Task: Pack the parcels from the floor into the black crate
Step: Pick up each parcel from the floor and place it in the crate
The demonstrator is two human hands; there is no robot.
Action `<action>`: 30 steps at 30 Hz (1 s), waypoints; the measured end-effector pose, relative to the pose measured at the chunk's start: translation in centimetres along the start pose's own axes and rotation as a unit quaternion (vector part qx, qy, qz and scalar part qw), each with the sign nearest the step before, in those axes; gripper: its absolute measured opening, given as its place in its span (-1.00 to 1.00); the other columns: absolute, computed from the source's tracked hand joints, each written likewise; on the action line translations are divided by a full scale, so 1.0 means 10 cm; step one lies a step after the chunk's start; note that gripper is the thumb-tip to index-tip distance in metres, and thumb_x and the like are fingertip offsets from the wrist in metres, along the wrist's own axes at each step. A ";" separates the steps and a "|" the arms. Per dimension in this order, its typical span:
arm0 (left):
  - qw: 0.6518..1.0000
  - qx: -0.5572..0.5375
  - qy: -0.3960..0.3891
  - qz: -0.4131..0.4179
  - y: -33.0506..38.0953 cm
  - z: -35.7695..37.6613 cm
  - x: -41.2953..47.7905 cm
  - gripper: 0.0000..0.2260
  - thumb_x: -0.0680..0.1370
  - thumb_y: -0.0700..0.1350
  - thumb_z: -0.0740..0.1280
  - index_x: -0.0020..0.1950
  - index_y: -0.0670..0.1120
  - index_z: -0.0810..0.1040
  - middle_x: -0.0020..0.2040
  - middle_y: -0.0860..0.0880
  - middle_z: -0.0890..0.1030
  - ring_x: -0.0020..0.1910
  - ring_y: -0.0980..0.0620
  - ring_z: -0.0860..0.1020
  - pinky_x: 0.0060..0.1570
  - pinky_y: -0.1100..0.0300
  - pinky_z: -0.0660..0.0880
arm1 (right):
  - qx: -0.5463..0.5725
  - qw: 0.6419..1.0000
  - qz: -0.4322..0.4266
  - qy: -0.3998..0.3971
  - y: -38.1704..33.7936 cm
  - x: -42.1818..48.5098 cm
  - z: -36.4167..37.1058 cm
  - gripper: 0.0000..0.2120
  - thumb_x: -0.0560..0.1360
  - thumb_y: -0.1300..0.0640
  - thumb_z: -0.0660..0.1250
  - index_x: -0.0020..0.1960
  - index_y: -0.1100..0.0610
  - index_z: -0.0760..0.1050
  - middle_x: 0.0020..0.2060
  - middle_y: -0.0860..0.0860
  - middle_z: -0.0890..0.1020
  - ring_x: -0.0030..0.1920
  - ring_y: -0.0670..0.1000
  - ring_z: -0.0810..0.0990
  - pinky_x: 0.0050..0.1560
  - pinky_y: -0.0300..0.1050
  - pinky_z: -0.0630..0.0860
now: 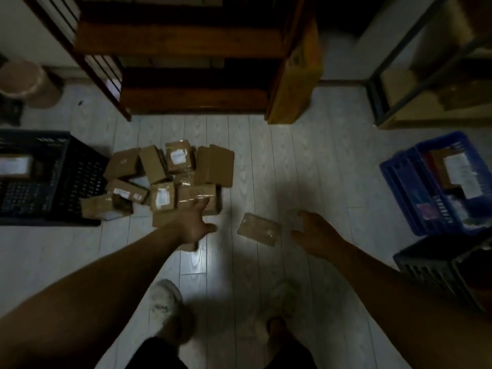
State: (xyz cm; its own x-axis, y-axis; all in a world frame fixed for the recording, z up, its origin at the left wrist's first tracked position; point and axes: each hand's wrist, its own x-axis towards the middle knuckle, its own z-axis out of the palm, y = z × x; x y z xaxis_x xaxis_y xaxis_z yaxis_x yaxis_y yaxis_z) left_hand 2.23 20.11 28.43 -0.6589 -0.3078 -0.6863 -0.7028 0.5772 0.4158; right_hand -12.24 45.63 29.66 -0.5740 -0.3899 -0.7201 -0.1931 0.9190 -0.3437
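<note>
Brown cardboard parcels heaped on pale plank floor, centre-left of frame; several carry white labels and clear tape.

- Black crate at left edge of frame, its right wall just beside the heap. One labelled parcel lies inside it.
- Lone flat parcel on the floor right of the heap, apart from it, between the two hands.
- Left hand: fingers stretched out flat, reaching over the near edge of the heap, fingertips over a taped box; grips nothing. Contact with the box cannot be confirmed, blurred.
- Right hand: fingers spread and loosely bent, palm toward the lone parcel, just right of it, holding nothing.
- Blue crate at right edge of frame, with mixed contents too blurred to name. Second dark crate below it, lower right.
- Wooden shelf unit at top centre; metal rack upper right; round bin upper left.
- Pale shoes at bottom centre.
</note>
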 end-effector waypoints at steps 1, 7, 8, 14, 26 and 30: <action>1.000 -0.012 -0.008 -0.013 -0.02 0.20 0.12 -0.22 0.46 0.07 0.40 0.54 -0.03 0.03 0.53 -0.12 0.12 0.38 -0.15 0.34 0.22 0.30 0.40 | 0.004 1.000 0.004 -0.003 0.17 0.15 0.05 -0.33 0.51 -0.08 0.30 0.50 0.10 0.12 0.44 0.13 0.27 0.34 0.14 0.37 0.21 -0.07 0.38; 0.995 -0.043 -0.057 -0.072 -0.31 1.37 1.07 -0.19 0.44 0.07 0.41 0.54 0.00 0.00 0.55 -0.12 0.06 0.50 -0.10 0.13 0.43 -0.05 0.19 | 0.032 0.999 0.001 -0.019 0.95 1.13 0.80 -0.36 0.51 -0.01 0.33 0.49 0.09 0.14 0.38 0.14 0.35 0.22 0.07 0.46 0.00 -0.21 0.43; 0.995 -0.040 -0.050 -0.076 -0.37 1.56 1.25 -0.20 0.45 0.08 0.40 0.54 0.00 0.01 0.55 -0.11 0.07 0.51 -0.09 0.11 0.45 -0.03 0.15 | 0.037 0.999 -0.010 -0.017 1.05 1.30 0.95 -0.38 0.52 0.01 0.32 0.48 0.10 0.16 0.35 0.13 0.39 0.12 0.00 0.48 -0.11 -0.32 0.40; 0.989 -0.110 -0.016 -0.100 -0.63 2.51 2.34 -0.26 0.47 0.00 0.41 0.53 -0.05 0.07 0.53 -0.10 0.15 0.48 -0.10 0.17 0.36 0.12 0.18 | 0.164 0.986 0.028 0.000 1.48 2.39 1.88 -0.50 0.49 0.06 0.37 0.36 0.11 0.30 -0.07 -0.05 0.53 -0.24 -0.20 0.46 -0.44 -0.37 0.40; 0.957 -0.271 -0.020 -0.101 -0.77 3.16 3.08 -0.54 0.45 -0.34 0.35 0.33 -0.26 0.35 0.25 -0.22 0.49 0.25 -0.17 0.46 0.26 -0.11 0.41 | 0.322 0.938 0.122 0.035 1.64 3.19 2.68 -0.05 0.39 0.25 0.44 0.54 0.07 -0.13 0.40 0.15 0.32 0.33 0.18 0.38 0.25 0.00 0.44; 0.954 -0.282 0.038 -0.091 -0.70 2.71 2.62 -0.54 0.44 -0.34 0.37 0.31 -0.19 0.38 0.13 -0.06 0.51 0.12 -0.03 0.48 0.13 0.08 0.47 | 0.293 0.952 0.084 0.032 1.30 2.79 2.30 -0.06 0.39 0.24 0.43 0.54 0.04 -0.13 0.33 0.13 0.39 0.26 0.18 0.44 0.06 -0.10 0.42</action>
State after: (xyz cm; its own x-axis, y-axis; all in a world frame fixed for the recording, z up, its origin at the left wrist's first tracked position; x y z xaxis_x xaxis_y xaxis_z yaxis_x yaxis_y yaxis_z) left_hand -2.86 28.50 -8.60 -0.5139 -0.4314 -0.7414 -0.8262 0.0165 0.5631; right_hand -12.48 45.37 -8.72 -0.6079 -0.2198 -0.7630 0.3717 0.7704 -0.5180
